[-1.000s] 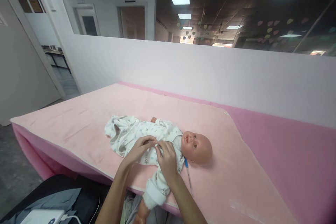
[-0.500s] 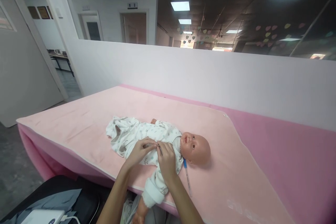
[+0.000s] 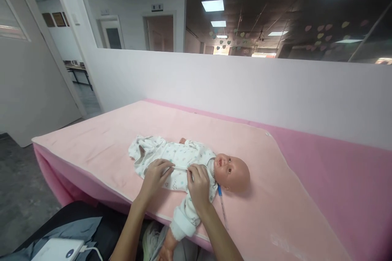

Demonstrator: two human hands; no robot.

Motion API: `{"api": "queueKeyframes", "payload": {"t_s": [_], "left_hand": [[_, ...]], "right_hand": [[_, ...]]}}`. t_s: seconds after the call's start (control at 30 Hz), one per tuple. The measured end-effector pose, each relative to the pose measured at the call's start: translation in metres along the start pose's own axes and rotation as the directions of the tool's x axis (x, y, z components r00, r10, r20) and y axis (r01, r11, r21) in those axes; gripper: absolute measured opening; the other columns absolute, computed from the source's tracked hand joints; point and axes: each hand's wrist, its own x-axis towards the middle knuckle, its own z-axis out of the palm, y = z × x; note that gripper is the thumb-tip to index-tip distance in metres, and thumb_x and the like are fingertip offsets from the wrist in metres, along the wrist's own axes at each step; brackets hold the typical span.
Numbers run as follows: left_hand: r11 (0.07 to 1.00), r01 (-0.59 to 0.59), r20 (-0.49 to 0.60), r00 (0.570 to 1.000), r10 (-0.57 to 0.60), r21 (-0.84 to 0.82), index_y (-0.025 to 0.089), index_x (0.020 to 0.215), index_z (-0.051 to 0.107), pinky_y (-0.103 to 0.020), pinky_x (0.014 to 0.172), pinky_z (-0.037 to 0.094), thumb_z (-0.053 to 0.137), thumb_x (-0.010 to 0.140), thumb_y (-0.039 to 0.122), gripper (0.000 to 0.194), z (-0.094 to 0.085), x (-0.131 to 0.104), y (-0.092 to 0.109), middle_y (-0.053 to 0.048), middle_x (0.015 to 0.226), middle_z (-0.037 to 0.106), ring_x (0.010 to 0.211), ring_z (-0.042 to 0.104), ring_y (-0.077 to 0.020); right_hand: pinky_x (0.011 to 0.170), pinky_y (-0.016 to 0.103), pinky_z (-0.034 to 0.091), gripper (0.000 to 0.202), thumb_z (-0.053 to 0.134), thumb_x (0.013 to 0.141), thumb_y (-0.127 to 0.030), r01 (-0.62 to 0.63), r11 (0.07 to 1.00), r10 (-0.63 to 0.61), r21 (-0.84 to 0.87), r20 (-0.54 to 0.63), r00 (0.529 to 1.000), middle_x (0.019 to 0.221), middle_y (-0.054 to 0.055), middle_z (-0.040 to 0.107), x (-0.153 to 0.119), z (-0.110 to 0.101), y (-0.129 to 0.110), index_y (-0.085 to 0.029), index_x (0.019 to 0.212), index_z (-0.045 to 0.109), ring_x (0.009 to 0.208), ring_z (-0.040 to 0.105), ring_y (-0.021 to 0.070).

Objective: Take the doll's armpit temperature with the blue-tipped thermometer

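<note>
A baby doll (image 3: 233, 172) in a white patterned outfit (image 3: 183, 154) lies on its back, head to the right. Over its belly, my left hand (image 3: 157, 175) and my right hand (image 3: 198, 183) each pinch the outfit's cloth, with a thin white strip of it stretched between them. The doll's near arm, with a rolled white cuff (image 3: 184, 223), hangs over the table's front edge. Beside its shoulder lies a thin clear stick with a blue end (image 3: 219, 190), perhaps a thermometer.
A pink padded cover (image 3: 101, 134) spreads over the table. A white wall with a window stands behind it. At the lower left, a white device (image 3: 58, 249) with a cable lies on grey cloth over a black seat.
My hands have moved apart, from fingertips touching to a small gap with the cloth strip drawn between them. The whole view has shifted slightly.
</note>
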Motion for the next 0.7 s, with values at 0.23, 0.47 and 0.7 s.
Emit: {"api": "queueKeyframes", "payload": {"t_s": [0.23,0.47,0.7], "left_hand": [[0.999,-0.035,-0.059,0.998,0.035,0.006,0.024,0.090,0.063,-0.040,0.091,0.038,0.047,0.086,0.033,0.019,0.003,0.003,0.003,-0.002,0.092,0.068,0.096,0.058,-0.0211],[1.000,-0.004,-0.011,1.000,0.004,0.018,0.025,0.094,0.063,-0.041,0.094,0.034,0.039,0.090,0.034,0.027,0.004,0.010,0.007,0.000,0.089,0.069,0.082,0.061,-0.0172],[0.998,-0.040,0.074,0.997,0.036,0.044,0.024,0.097,0.065,-0.038,0.083,0.041,0.051,0.083,0.043,0.028,0.003,0.009,0.009,-0.003,0.086,0.067,0.084,0.057,-0.0212]], "right_hand": [[0.069,0.030,0.040,0.018,0.042,0.085,-0.008,0.001,1.000,-0.001,-0.009,0.000,1.000,0.079,0.003,0.060,0.001,-0.002,-0.001,-0.019,0.075,0.053,0.074,0.049,0.0167],[0.073,0.032,0.042,0.017,0.043,0.085,-0.009,0.004,1.000,-0.004,-0.026,-0.016,1.000,0.088,0.005,0.061,0.001,-0.002,-0.001,-0.019,0.079,0.055,0.080,0.050,0.0177],[0.073,0.032,0.043,0.017,0.043,0.085,-0.011,-0.009,0.999,0.008,-0.034,-0.036,0.999,0.086,0.006,0.061,0.001,-0.001,0.000,-0.020,0.081,0.057,0.083,0.052,0.0182]]}}
